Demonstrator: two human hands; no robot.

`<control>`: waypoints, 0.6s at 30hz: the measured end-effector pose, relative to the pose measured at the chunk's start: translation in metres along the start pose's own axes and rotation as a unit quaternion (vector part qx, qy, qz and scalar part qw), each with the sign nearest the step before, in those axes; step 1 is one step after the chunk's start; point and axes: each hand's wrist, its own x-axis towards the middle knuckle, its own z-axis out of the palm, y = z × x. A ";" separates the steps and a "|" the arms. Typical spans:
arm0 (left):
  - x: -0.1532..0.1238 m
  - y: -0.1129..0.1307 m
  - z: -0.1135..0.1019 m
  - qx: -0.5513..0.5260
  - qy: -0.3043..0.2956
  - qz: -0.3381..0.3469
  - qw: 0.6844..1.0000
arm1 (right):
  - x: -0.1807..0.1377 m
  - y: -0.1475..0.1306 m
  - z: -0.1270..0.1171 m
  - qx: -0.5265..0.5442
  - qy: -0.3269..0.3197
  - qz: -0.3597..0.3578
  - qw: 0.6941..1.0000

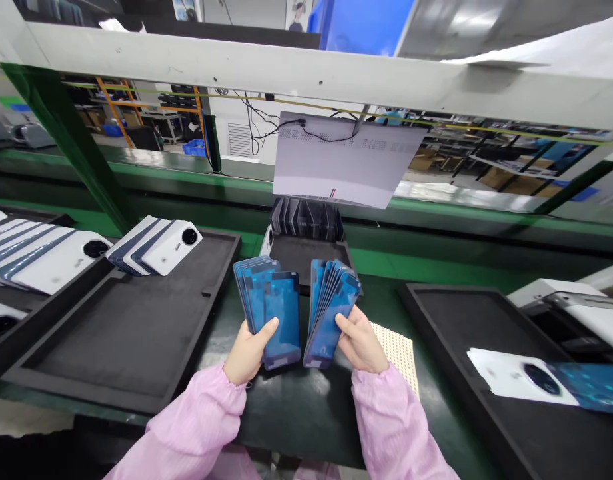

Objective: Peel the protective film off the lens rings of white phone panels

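My left hand (246,353) grips a fanned stack of blue-filmed phone panels (269,307), thumb across the front one. My right hand (359,340) holds a second fanned stack of the same blue panels (332,303). Both stacks stand upright side by side, slightly apart, above the dark green bench. Pink sleeves cover both arms.
A black foam tray (136,333) at left holds white phone back covers (156,245). More white covers (41,257) lie further left. A small tray of dark panels (306,220) stands behind. A right black tray (486,400) holds a white cover (516,377) and blue film (594,387). A dotted card (396,350) lies under my right hand.
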 end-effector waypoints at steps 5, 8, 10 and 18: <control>0.000 -0.004 -0.001 0.027 -0.031 0.035 0.999 | -0.003 0.019 0.011 -0.027 -0.054 0.017 0.998; -0.001 -0.002 0.000 -0.006 -0.002 -0.003 1.000 | -0.003 0.025 0.015 -0.050 -0.077 0.024 0.995; -0.002 0.000 0.000 -0.048 0.036 -0.051 0.997 | -0.002 0.022 0.012 -0.048 -0.062 0.016 0.997; -0.001 0.002 0.002 -0.042 -0.009 -0.023 0.999 | 0.000 0.007 0.003 0.021 -0.013 -0.009 1.000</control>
